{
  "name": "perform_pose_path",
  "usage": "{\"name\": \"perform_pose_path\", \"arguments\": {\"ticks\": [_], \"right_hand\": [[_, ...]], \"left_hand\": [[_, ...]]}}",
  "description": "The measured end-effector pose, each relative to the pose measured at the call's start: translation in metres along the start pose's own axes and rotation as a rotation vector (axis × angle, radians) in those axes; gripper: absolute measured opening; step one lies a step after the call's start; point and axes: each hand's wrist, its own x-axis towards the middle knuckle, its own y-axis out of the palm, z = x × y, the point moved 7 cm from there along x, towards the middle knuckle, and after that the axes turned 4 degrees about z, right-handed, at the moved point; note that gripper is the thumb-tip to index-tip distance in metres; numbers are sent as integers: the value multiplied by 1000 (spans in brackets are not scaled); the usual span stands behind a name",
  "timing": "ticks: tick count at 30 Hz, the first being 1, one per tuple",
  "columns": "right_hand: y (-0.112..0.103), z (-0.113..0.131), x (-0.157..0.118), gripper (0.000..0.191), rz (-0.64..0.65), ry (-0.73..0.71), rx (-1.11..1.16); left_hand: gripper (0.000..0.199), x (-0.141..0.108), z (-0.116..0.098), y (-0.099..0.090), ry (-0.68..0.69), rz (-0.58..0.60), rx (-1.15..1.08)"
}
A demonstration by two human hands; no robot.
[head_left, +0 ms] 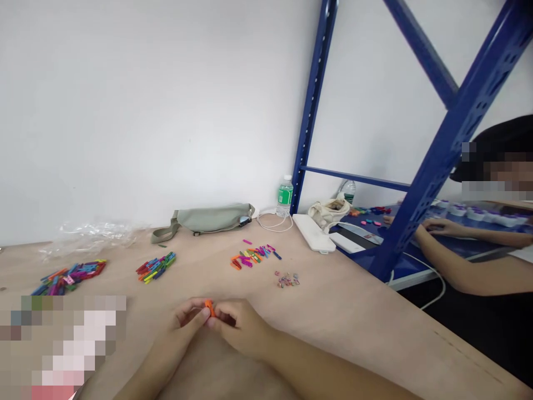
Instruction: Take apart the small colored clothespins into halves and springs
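Low over the near middle of the table, my left hand [188,318] pinches a small orange clothespin [210,308] between thumb and fingers. My right hand [239,325] closes on the same clothespin from the other side, so the two hands meet at it. Fingertips cover part of it, and whether its two halves are joined cannot be seen. Beyond the hands lies a loose pile of coloured clothespin pieces [255,255]. Beside that pile are small shiny bits [287,279], which look like metal springs. A tighter bunch of coloured clothespins [156,267] lies ahead of my left hand.
Another clothespin pile [70,276] lies far left, before crumpled clear plastic [89,236]. A grey-green bag [212,218], a water bottle [285,196] and a white power strip [313,233] line the back. A blue rack post [416,194] divides off a co-worker's table on the right.
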Motion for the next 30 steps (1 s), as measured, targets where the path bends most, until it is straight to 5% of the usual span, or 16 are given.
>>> {"name": "perform_pose_path", "arguments": {"ticks": [12, 18, 25, 30], "right_hand": [[4, -4, -5, 30, 104, 33, 28], [4, -4, -3, 29, 163, 70, 67], [10, -2, -8, 28, 243, 62, 105], [11, 3, -6, 27, 257, -40, -24]], "left_hand": [[24, -4, -9, 4, -34, 79, 75], [24, -1, 0, -4, -41, 9, 28], [23, -2, -1, 11, -77, 220, -129], [18, -2, -1, 13, -114, 268, -279]]}}
